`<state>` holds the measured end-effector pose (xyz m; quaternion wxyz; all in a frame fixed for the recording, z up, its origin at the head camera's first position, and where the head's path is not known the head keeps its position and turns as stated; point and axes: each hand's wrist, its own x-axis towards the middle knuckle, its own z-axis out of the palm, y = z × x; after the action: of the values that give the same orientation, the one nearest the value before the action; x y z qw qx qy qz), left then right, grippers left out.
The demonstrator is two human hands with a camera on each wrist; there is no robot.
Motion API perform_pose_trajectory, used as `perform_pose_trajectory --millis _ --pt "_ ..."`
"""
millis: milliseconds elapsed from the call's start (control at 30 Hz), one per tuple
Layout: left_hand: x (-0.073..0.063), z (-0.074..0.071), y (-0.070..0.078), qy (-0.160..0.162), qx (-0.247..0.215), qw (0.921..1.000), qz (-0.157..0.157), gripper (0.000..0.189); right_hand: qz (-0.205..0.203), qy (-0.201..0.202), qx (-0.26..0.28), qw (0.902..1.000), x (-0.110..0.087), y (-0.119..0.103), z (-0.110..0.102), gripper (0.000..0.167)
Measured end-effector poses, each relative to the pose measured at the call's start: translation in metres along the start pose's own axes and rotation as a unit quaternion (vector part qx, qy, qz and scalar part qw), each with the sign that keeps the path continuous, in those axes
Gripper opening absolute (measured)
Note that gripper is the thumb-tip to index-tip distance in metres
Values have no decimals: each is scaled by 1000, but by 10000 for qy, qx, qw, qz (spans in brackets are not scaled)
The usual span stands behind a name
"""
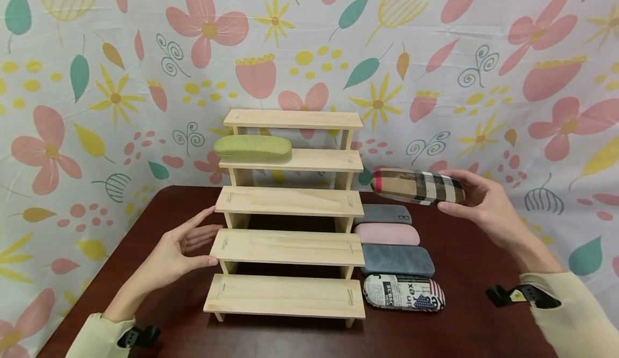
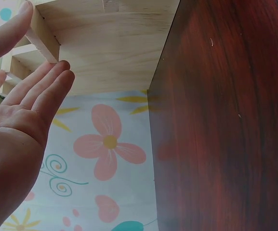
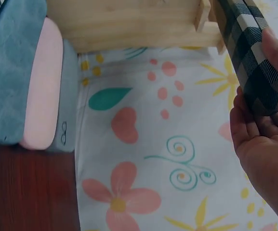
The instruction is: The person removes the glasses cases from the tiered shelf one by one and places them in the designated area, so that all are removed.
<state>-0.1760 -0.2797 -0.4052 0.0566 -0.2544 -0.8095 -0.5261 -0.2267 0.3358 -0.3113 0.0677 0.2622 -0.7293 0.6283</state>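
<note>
My right hand (image 1: 488,207) pinches one end of a plaid glasses case (image 1: 403,184), beige, black and white with a red stripe, lifted to the right of the stepped wooden display stand (image 1: 284,296). In the right wrist view, thumb and fingers close around the end of the checked case (image 3: 249,53). My left hand (image 1: 169,256) is at the left side of the stand, fingers extended and thumb apart, the fingertips right at the edges of its steps. A green glasses case (image 1: 253,149) lies on the left part of the second step from the top.
Right of the stand, a row of glasses cases lies on the dark red table (image 1: 464,326): grey (image 1: 384,214), pink (image 1: 388,234), blue (image 1: 398,260) and newspaper-print (image 1: 403,293). Behind hangs a flower-patterned cloth (image 1: 309,35).
</note>
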Motion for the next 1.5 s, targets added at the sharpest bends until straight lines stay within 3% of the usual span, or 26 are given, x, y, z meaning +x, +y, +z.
perform_pose_trajectory --millis 233,600,933,1067,1300,1500 --pt "0 1 0 2 18 10000 -7 102 59 101 -23 9999 -17 6 -15 58" --pt "-1 1 1 11 47 10000 2 101 506 370 -385 9973 -42 26 -42 61" --pt "-1 1 0 -9 -7 10000 50 101 913 319 -843 9917 -64 51 -68 62" --pt "-1 1 0 3 5 10000 41 101 1014 201 -940 9902 -69 58 -76 61" --pt "-2 1 1 7 20 10000 -34 101 1274 398 -1467 9801 -74 69 -85 62" --pt "-1 1 2 24 43 10000 21 101 1237 370 -1284 9833 -79 79 -95 62"
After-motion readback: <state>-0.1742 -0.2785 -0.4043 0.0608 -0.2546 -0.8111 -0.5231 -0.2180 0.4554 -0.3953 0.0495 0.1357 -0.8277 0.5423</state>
